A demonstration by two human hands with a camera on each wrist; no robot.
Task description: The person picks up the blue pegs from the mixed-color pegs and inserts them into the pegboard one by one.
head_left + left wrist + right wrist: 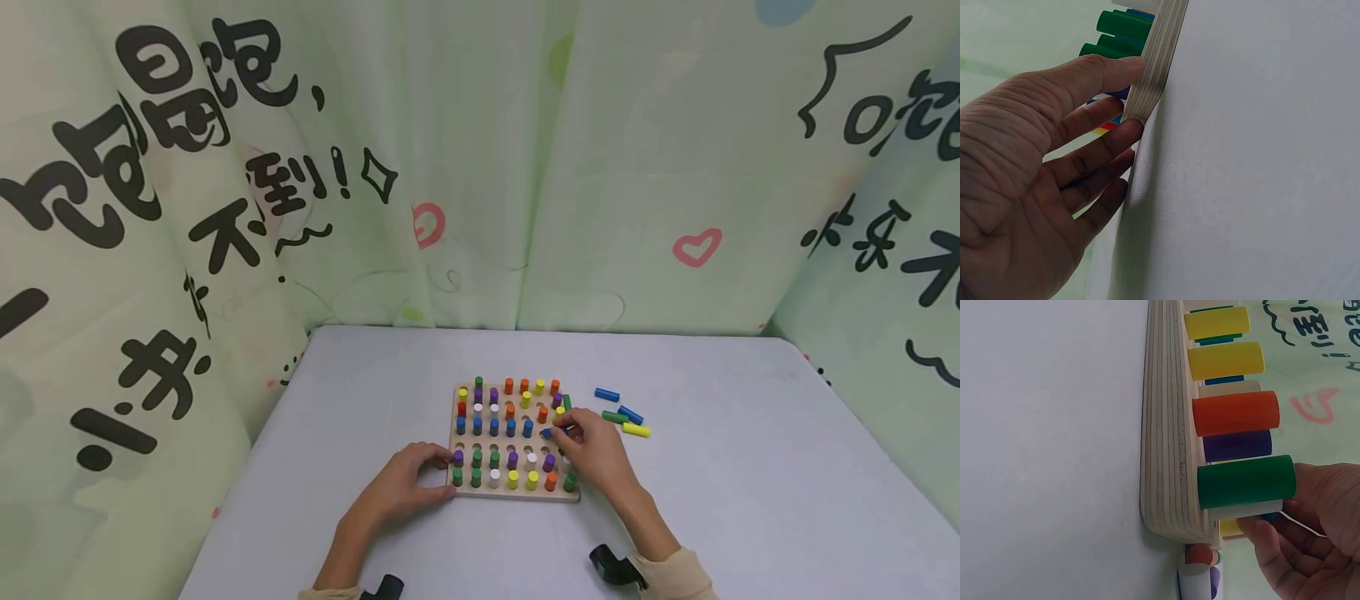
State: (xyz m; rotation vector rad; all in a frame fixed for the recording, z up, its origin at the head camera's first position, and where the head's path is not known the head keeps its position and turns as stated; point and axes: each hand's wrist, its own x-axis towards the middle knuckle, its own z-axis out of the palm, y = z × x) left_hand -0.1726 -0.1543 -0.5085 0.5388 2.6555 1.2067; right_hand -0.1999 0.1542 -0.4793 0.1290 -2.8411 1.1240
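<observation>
A wooden pegboard [517, 493] with rows of coloured pegs lies flat on the table. My left hand [408, 483] holds its near left corner, the thumb on the front edge and fingertips against the left side. The left wrist view shows that thumb [1122, 72] touching the layered wood. Over the board's right side, my right hand [596, 446] pinches a blue peg [547, 433], tilted at the right end of a row of blue pegs [493, 427]. In the right wrist view, a standing green peg [1247, 481] partly hides the right fingers.
Loose pegs lie right of the board: a blue one [607, 394], another blue one [631, 414], a green one [615, 417] and a yellow one [636, 430]. Printed curtains [480, 167] surround the white table [750, 467]. Beyond the board's corner is a white piece [1194, 582].
</observation>
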